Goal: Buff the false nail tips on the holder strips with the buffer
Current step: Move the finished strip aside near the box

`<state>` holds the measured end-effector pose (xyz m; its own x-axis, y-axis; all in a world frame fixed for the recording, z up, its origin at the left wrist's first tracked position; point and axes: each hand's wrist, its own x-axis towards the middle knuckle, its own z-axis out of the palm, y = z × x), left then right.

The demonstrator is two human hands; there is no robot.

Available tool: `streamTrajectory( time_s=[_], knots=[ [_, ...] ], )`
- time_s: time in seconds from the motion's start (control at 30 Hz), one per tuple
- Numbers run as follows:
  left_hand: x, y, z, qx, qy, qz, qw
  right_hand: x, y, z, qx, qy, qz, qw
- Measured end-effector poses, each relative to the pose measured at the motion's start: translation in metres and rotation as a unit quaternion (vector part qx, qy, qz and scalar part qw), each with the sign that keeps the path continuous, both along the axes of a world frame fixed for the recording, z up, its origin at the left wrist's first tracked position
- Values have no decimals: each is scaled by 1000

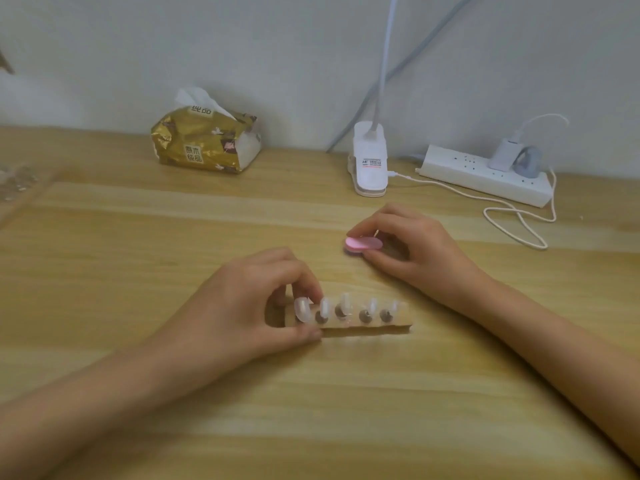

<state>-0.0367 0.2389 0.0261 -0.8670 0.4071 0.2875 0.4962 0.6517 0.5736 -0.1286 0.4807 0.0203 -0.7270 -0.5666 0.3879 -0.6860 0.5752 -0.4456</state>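
A wooden holder strip lies flat near the middle of the table, with several clear false nail tips standing on small round mounts along it. My left hand grips the strip's left end, thumb on the near side and fingers curled over the far side. A pink oval buffer sits just above the tabletop behind the strip. My right hand pinches it between thumb and fingertips.
A gold tissue pack stands at the back left. A white clip lamp base and a white power strip with a charger and a looping cable lie at the back right. Clear plastic lies at the far left edge.
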Motion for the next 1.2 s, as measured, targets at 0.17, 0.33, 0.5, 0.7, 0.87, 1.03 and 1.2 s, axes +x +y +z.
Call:
streamTrajectory(
  time_s=[0.17, 0.33, 0.5, 0.7, 0.87, 1.03, 1.2],
  knots=[
    [2, 1, -3, 47, 8, -4, 999, 0, 0, -1, 10, -3, -1, 1000],
    [0, 1, -4, 67, -11, -3, 998, 0, 0, -1, 4, -8, 2, 1000],
    [-3, 3, -6, 69, -37, 1, 997, 0, -1, -1, 4, -6, 1, 1000],
    [-11, 1, -2, 102, -115, 13, 988, 0, -1, -2, 0, -3, 1, 1000],
    [-15, -3, 3, 141, -153, 8, 978, 0, 0, -2, -18, -21, 8, 1000],
    [-5, -1, 2, 31, 65, 7, 997, 8, 0, 10, -102, 13, 45, 994],
    [-13, 1, 2, 189, -50, 85, 977, 24, -14, 31, -145, 67, 124, 979]
  ],
)
